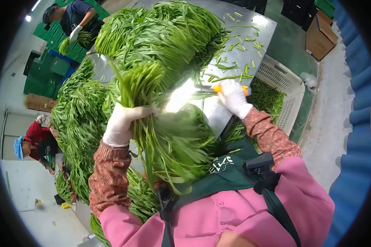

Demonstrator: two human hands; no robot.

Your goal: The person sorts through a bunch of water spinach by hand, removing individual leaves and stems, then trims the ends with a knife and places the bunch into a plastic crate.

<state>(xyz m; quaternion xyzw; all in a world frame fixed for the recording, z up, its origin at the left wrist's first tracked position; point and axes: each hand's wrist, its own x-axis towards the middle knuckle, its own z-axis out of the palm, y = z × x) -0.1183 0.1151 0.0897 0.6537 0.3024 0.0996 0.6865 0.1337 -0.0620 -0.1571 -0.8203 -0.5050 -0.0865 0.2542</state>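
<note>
My left hand, in a white glove, is closed around a thick bunch of long-leaved greens. The cut stem ends point up and the leaves hang down in front of my apron, partly blurred. My right hand, gloved too, grips a knife with an orange-yellow handle. Its blade points left over the metal table, partly lost in a bright glare. Behind the bunch lies a large heap of the same greens, stems toward the right.
Cut stem pieces are scattered on the table's right side. A white slatted crate with green trimmings stands below its edge. More greens are piled along the left. Two co-workers, one in dark clothing, one in red, stand beyond.
</note>
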